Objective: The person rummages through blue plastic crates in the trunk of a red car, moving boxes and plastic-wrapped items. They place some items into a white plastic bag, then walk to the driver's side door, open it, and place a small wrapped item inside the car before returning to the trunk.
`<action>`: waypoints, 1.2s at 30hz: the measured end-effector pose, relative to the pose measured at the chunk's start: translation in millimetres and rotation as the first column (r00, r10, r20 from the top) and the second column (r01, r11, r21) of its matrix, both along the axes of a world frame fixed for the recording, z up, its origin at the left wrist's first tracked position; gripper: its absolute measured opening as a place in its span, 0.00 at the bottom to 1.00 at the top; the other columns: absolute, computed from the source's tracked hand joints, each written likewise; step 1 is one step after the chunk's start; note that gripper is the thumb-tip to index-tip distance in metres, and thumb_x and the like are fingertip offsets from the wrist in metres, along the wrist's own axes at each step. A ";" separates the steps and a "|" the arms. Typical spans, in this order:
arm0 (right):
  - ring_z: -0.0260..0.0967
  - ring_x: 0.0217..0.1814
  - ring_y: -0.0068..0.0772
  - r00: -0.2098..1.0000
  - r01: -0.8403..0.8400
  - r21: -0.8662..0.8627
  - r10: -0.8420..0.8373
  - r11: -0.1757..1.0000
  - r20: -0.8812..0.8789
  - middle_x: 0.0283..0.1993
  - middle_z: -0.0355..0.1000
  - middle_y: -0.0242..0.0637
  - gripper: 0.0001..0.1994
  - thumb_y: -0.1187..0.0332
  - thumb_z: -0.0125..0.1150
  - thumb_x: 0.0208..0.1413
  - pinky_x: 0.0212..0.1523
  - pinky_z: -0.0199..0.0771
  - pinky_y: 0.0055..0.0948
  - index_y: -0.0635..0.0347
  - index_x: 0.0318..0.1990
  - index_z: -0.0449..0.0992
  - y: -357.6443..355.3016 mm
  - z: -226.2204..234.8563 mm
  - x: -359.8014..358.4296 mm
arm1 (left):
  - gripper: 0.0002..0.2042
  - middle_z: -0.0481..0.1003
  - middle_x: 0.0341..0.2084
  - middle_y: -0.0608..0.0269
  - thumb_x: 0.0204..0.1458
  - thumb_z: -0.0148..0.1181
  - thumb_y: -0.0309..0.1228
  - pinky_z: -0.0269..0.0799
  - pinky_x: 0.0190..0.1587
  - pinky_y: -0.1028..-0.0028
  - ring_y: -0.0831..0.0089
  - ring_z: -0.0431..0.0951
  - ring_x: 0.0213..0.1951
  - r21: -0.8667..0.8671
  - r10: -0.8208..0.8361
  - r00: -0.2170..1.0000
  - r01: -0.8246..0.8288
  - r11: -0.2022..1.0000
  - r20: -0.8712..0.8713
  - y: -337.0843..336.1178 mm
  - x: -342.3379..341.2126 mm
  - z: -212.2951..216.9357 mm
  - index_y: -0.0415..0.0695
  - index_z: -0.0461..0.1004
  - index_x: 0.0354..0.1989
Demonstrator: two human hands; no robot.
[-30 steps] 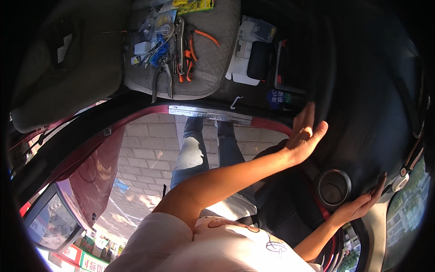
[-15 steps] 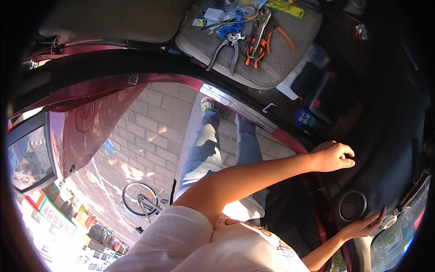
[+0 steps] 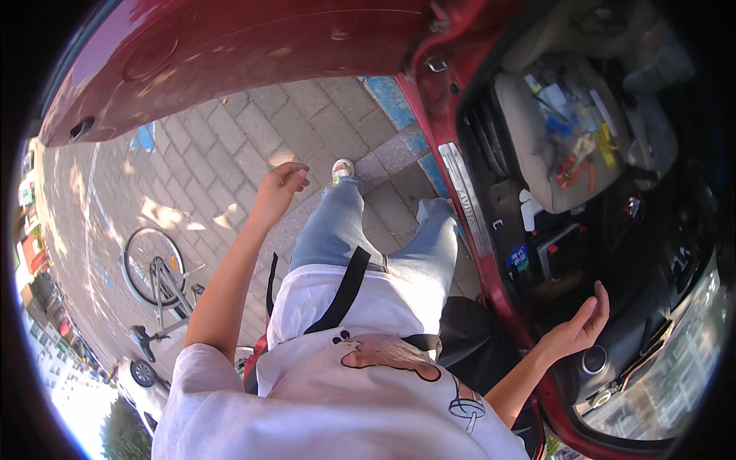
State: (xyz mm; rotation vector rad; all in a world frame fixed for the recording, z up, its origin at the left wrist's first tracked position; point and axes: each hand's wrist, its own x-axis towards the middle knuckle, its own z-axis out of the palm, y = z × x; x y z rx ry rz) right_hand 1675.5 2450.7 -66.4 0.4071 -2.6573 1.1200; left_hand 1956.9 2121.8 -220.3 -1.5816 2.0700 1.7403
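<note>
My left hand [image 3: 284,184] hangs over the paving beside the open car door, its fingers loosely bent and nothing visible in it. My right hand [image 3: 576,330] is raised near the round air vent [image 3: 593,359] at the end of the dashboard. Its fingers are stretched out, the thumb is apart, and I see nothing in it. Inside the car, a beige seat [image 3: 529,161] bears orange-handled pliers [image 3: 573,173], a yellow package [image 3: 607,146] and a blurred heap of blue and clear items. Both hands are away from the seat.
The red car door [image 3: 253,69] stands wide at the upper left. A door sill [image 3: 464,195] with a metal plate edges the car. A black tray or box [image 3: 562,249] and a blue round item [image 3: 518,257] lie in the footwell. Behind at left stands a bicycle [image 3: 157,268].
My view and body have turned and drawn back from the car. My left hand has swung from the dashboard side to over the paving. My right hand has moved off the windshield edge.
</note>
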 end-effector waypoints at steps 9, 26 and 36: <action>0.65 0.43 0.32 0.786 -0.602 -0.097 0.610 0.792 0.101 0.40 0.69 0.39 0.09 0.73 0.47 0.55 0.47 0.63 0.27 0.68 0.39 0.71 -223.5 101.4 185.6 | 0.13 0.76 0.26 0.58 0.51 0.51 0.34 0.70 0.34 0.73 0.72 0.75 0.30 -0.195 0.511 0.859 -0.496 0.846 0.029 -29.5 310.0 92.3 0.38 0.73 0.39; 0.67 0.39 0.41 -0.540 -0.841 -0.168 0.818 -0.514 0.199 0.33 0.70 0.38 0.10 0.84 0.46 0.38 0.42 0.65 0.34 0.62 0.27 0.72 -684.5 107.5 791.5 | 0.09 0.74 0.25 0.58 0.52 0.50 0.27 0.70 0.30 0.77 0.75 0.74 0.26 -0.270 0.915 -0.215 -0.910 -0.315 -0.342 -89.3 859.1 149.4 0.34 0.72 0.36; 0.67 0.34 0.38 -0.274 -0.942 -0.252 0.940 -0.220 0.201 0.27 0.69 0.35 0.06 0.79 0.49 0.41 0.37 0.66 0.33 0.61 0.26 0.72 -996.0 112.3 914.9 | 0.11 0.73 0.30 0.59 0.55 0.47 0.29 0.66 0.42 0.76 0.75 0.72 0.34 -0.367 0.816 0.326 -0.918 0.152 -0.477 -613.2 973.2 304.6 0.35 0.70 0.40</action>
